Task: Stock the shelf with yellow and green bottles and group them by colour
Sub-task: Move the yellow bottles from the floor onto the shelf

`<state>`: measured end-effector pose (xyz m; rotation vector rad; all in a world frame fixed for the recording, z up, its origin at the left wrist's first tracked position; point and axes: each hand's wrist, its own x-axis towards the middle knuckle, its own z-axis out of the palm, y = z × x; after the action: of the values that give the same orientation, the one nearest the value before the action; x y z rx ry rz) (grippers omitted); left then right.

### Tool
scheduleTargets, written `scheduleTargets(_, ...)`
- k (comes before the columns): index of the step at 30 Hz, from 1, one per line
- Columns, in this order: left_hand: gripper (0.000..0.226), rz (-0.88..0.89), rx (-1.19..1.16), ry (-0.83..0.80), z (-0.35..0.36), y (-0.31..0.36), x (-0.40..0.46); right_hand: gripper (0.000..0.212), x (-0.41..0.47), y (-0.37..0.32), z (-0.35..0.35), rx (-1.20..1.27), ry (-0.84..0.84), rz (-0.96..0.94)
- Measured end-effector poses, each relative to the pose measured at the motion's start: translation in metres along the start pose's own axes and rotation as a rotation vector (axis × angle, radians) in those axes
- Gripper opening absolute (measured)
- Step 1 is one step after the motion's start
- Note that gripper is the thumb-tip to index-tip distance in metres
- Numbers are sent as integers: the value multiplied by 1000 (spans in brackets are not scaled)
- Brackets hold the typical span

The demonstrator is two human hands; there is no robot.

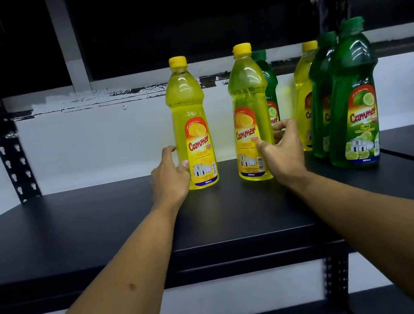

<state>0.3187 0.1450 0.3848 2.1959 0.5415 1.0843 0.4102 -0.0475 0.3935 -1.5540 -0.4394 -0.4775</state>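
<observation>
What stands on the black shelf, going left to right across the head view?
Left hand → yellow bottle it grips → second yellow bottle → right hand → front green lime bottle. The bottles behind overlap, so they are omitted.

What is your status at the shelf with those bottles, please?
Left hand grips left lemon bottle; right hand grips second lemon bottle. Both upright on shelf. Third yellow bottle behind lime bottles; colours mixed.
</observation>
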Motion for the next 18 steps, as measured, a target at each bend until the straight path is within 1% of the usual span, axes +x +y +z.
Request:
scheduleTargets(2, 35, -39, 27, 35, 0, 0, 0, 31, 3, 4, 0, -125, 86, -30)
scheduleTargets(5, 39, -48, 10, 35, -3, 1, 0, 35, 6, 5, -6, -230, 144, -28)
scheduleTargets(7, 42, -15, -3, 6, -3, 3, -2, 43, 6, 6, -8, -233, 121, -27)
scheduleTargets(10, 44, 20, -34, -83, -2, 4, -4, 68, 3, 5, -5, -262, 58, -31)
scheduleTargets(13, 49, 5, 10, -190, 0, 0, -4, 89, 6, 9, -3, -387, -48, 89)
scheduleTargets(15, 51, -4, 24, -209, -1, -3, -3, 92, 9, 10, -5, -406, -87, 187)
scheduleTargets(18, 54, 2, 29, -205, -2, -4, -3, 86, 10, 8, -5, -438, -76, 188)
